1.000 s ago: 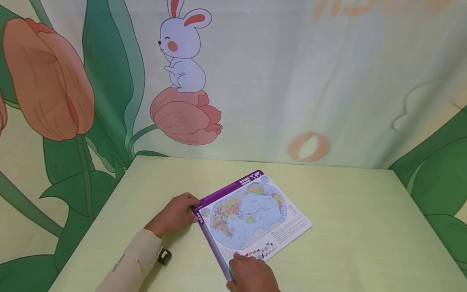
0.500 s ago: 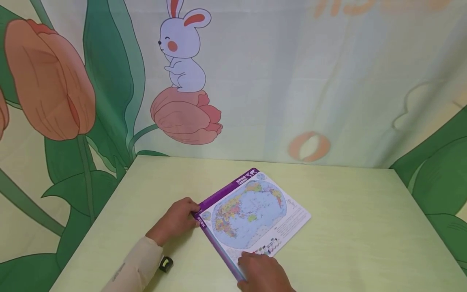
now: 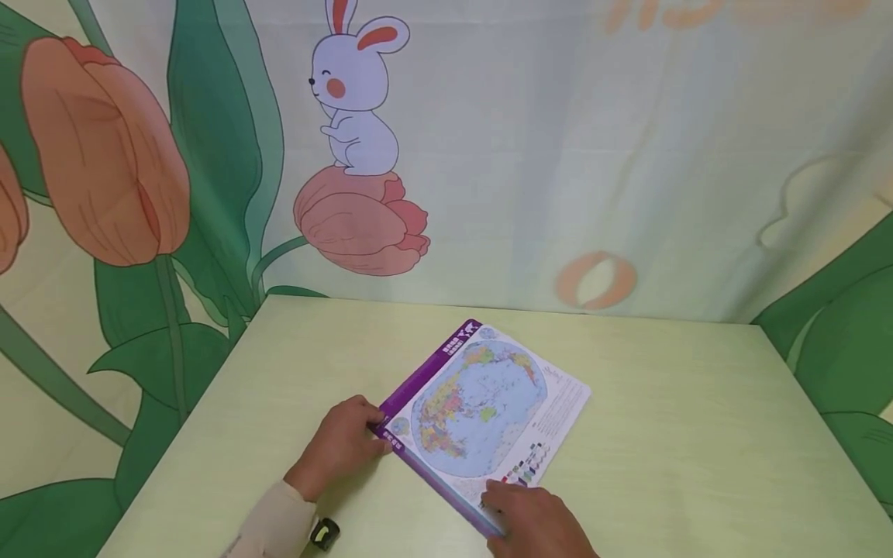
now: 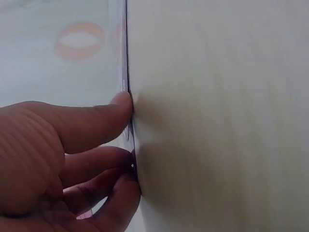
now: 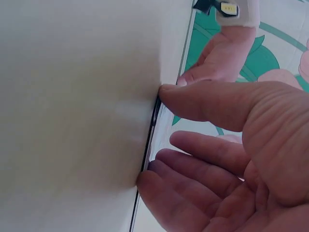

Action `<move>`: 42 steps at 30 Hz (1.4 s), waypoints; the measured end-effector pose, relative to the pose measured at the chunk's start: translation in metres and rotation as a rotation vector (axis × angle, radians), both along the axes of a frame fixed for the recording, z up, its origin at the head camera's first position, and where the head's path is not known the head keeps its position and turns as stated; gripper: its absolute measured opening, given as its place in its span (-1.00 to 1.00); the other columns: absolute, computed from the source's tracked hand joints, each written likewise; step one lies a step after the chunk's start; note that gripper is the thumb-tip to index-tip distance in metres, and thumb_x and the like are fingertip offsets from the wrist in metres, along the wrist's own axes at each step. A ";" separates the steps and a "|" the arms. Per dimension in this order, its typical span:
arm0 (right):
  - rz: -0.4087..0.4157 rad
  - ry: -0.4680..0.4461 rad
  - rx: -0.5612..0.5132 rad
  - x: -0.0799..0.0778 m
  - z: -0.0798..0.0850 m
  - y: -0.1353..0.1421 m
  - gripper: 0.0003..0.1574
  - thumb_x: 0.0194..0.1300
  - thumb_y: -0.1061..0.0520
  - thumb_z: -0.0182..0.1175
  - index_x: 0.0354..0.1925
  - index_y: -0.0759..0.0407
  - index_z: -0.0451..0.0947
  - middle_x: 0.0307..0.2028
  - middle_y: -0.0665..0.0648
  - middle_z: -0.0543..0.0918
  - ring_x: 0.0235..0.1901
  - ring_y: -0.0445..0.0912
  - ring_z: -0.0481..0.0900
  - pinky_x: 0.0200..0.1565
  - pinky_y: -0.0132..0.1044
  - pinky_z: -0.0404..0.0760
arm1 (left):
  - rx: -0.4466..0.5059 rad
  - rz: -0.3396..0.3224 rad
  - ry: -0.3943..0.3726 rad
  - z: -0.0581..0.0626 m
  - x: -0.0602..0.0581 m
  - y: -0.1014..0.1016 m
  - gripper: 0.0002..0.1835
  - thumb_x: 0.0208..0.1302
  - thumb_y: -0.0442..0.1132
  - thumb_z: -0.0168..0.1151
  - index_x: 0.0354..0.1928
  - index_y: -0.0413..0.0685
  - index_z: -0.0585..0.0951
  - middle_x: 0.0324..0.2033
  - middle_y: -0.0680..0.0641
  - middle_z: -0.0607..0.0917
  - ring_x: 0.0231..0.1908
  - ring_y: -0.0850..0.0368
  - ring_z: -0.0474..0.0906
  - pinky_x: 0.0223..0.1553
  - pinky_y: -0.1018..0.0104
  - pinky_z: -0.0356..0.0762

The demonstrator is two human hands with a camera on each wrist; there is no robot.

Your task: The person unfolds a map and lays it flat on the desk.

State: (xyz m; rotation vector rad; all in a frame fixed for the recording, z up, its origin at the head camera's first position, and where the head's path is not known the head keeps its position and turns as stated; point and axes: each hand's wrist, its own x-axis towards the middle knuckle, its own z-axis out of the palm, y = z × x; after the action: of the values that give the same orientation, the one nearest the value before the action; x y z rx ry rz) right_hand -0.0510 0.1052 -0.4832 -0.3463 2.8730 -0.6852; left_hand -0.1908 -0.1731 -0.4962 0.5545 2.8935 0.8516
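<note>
A thin world map (image 3: 481,411) with rounded corners and a purple border lies flat on the table, turned at an angle. My left hand (image 3: 342,442) holds its left corner, thumb on the near side and fingers on the far side. At the near corner, my right hand (image 3: 537,519) grips with the thumb at the edge and fingers over the printed face. In the left wrist view, thumb and fingertips of the left hand (image 4: 72,159) meet the map's thin edge. The right wrist view has the right hand (image 5: 217,145) at the edge, its fingers slightly bent.
The pale yellow table (image 3: 684,434) extends around the map. Behind it hangs a cloth backdrop (image 3: 523,155) printed with a rabbit and tulips. A small black device (image 3: 325,533) sits at the left wrist, beside the beige sleeve (image 3: 275,523).
The map has turned counterclockwise on the table. Its near corner has swung right along with my right hand, while my left hand has shifted slightly nearer with the left corner.
</note>
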 end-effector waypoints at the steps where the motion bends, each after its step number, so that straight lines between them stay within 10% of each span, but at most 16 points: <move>1: 0.004 0.007 -0.009 0.001 0.000 0.003 -0.69 0.04 0.15 0.53 -0.23 -0.08 0.67 -0.18 -0.10 0.75 -0.46 -0.24 0.41 -0.37 -0.33 0.40 | -0.004 0.004 0.007 0.000 0.002 0.000 -0.70 -0.02 -0.28 0.70 -0.21 -0.18 0.84 -0.31 -0.01 0.65 -0.29 0.15 0.52 -0.15 0.17 0.54; 9: -0.033 -0.015 -0.021 0.002 0.003 0.023 -0.59 0.08 0.11 0.56 -0.08 -0.05 0.68 -0.30 -0.16 0.67 -0.44 -0.23 0.42 -0.32 -0.34 0.39 | 0.002 0.064 -0.038 -0.003 0.025 0.008 -0.78 -0.01 -0.21 0.70 -0.36 -0.13 0.83 -0.41 0.01 0.56 -0.39 0.15 0.41 -0.33 0.27 0.41; 20: -0.006 0.027 0.011 0.001 0.000 0.050 -0.42 0.19 0.08 0.52 0.20 -0.05 0.70 0.02 -0.10 0.79 -0.26 -0.26 0.55 -0.14 -0.33 0.60 | -0.086 0.150 -0.057 0.002 0.050 0.020 -0.73 -0.02 -0.12 0.72 -0.54 -0.06 0.75 -0.50 0.02 0.48 -0.46 0.15 0.35 -0.43 0.31 0.32; 28: 0.003 -0.020 -0.056 -0.006 -0.002 0.078 -0.40 0.21 0.06 0.55 0.20 -0.28 0.67 -0.03 -0.21 0.73 -0.24 -0.23 0.55 -0.14 -0.40 0.59 | -0.099 0.162 -0.082 0.007 0.062 0.028 -0.69 -0.03 -0.08 0.72 -0.54 -0.07 0.74 -0.56 0.03 0.48 -0.49 0.15 0.36 -0.45 0.31 0.33; 35: 0.110 0.106 -0.094 -0.022 -0.008 0.108 -0.34 0.17 0.17 0.57 0.25 -0.07 0.72 0.24 -0.14 0.72 0.22 -0.08 0.70 0.12 -0.32 0.69 | -0.063 0.148 -0.109 0.006 0.067 0.034 -0.74 0.00 -0.13 0.72 -0.42 -0.08 0.78 -0.57 0.08 0.56 -0.47 0.17 0.40 -0.41 0.31 0.41; 42: 0.201 0.111 -0.108 -0.032 -0.007 0.120 -0.32 0.14 0.20 0.58 0.25 0.01 0.72 0.26 -0.05 0.72 0.21 0.02 0.72 0.15 -0.26 0.70 | -0.006 0.150 -0.104 0.002 0.064 0.031 -0.76 -0.01 -0.18 0.72 -0.31 -0.06 0.84 -0.52 0.12 0.64 -0.40 0.18 0.45 -0.28 0.30 0.47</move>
State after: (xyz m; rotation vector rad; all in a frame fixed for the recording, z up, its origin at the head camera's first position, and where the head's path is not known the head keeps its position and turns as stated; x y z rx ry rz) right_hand -0.0834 0.2250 -0.4897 -0.6987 2.8549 -0.8084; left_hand -0.1267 -0.1425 -0.4946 0.2866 2.8694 0.8621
